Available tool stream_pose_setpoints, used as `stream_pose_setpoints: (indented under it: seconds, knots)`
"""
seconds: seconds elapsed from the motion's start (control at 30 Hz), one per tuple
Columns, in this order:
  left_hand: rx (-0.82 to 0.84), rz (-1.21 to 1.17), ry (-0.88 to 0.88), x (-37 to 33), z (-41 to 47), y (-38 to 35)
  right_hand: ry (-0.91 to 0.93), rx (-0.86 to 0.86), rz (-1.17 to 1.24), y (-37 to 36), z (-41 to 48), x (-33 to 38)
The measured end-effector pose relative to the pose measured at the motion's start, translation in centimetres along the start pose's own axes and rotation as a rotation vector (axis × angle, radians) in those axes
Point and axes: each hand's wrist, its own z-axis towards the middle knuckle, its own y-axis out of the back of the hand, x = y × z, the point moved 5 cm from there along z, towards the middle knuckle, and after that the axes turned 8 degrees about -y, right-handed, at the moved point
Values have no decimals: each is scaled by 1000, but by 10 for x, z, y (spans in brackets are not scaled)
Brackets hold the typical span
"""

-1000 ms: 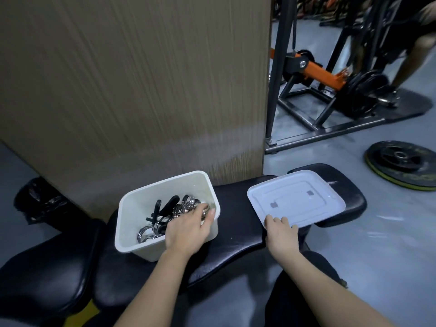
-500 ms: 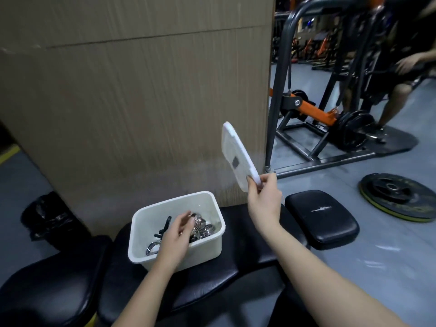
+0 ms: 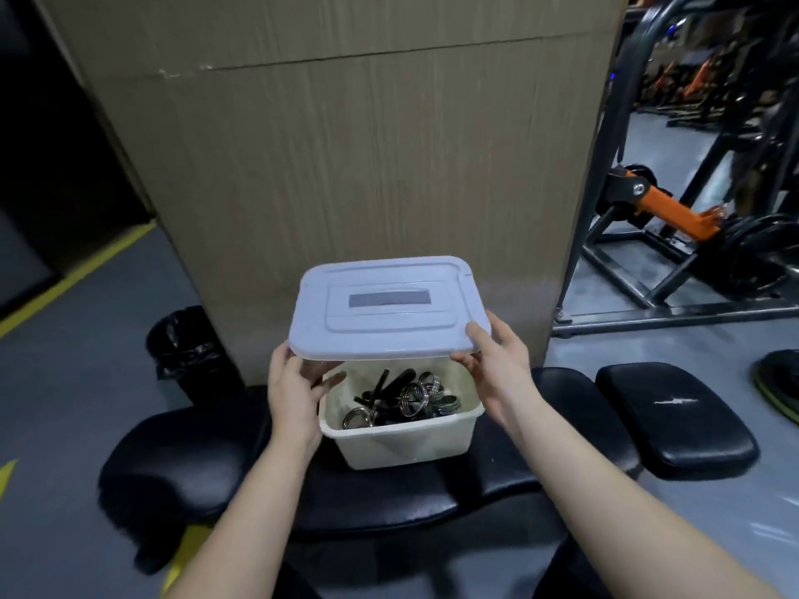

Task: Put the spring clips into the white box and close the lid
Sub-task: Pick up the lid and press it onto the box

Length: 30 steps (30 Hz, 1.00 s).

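Observation:
The white box stands on a black padded bench. Inside it lie several spring clips, silver coils with black handles. The white lid hovers flat just above the box, its far part over the opening and its near edge a little higher than the rim. My left hand grips the lid's near left corner. My right hand grips its near right corner. The lid hides the back of the box.
A tall wood-grain panel rises right behind the box. A black bin stands on the floor at left. A separate black pad sits at right, with an orange-and-black weight machine beyond it.
My right hand swung the lid from upright at the right to flat over the box. My left hand left the clips inside the box and took the lid's left corner.

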Motion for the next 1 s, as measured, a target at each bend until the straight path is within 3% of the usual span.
stream_pose_setpoints:
  seconds: [0.07, 0.13, 0.3, 0.47, 0.6, 0.73, 1.0]
  knots:
    - [-87, -138, 65, -2, 1, 3, 2, 10, -34, -1, -1, -1]
    - [-161, -128, 101, 5, 9, 9, 7, -26, -140, 4, -1, -3]
    - [21, 566, -53, 26, 15, 19, 125, -263, -716, 29, 0, -4]
    - [94, 740, -43, 45, 13, 16, 137, -367, -1088, 49, 11, -22]
    - [149, 676, 30, 52, 27, 14, 97, -450, -1168, 68, 19, -26]
    - [209, 588, -33, 50, 27, 3, 258, -601, -1282, 64, 26, -24]
    - [330, 1297, -215, 89, 37, 2, 145, -563, -1450, 54, 55, -50]
